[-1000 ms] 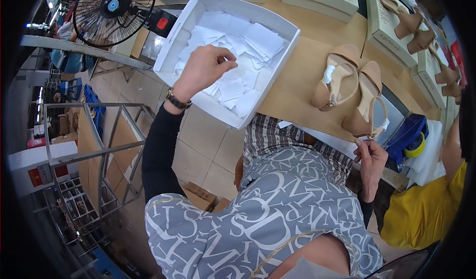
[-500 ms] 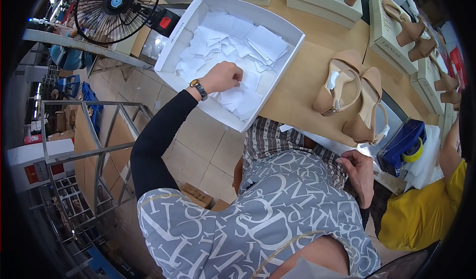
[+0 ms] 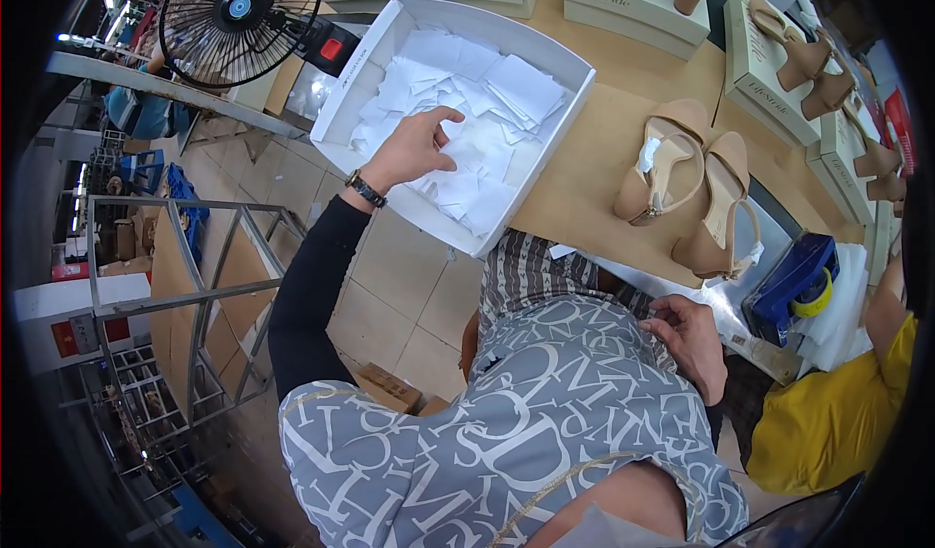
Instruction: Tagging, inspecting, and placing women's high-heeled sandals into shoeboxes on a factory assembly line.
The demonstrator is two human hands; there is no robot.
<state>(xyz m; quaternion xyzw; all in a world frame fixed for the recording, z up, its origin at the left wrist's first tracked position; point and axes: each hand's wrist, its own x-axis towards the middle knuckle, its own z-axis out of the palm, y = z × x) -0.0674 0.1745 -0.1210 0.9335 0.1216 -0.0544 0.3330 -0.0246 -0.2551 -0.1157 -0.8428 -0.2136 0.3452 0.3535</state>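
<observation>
Paper slips [image 3: 467, 129] fill the white box [image 3: 575, 85] that overhangs the table's [image 3: 584, 158] near-left edge. The left hand [image 3: 414, 149] lies on them, fingers spread and curled, seemingly pinching one sheet, though that is hard to tell. Lifting a single slip by its edge would serve best. The right hand [image 3: 693, 341] rests loosely curled at the near edge, below the sandals [image 3: 687, 183].
</observation>
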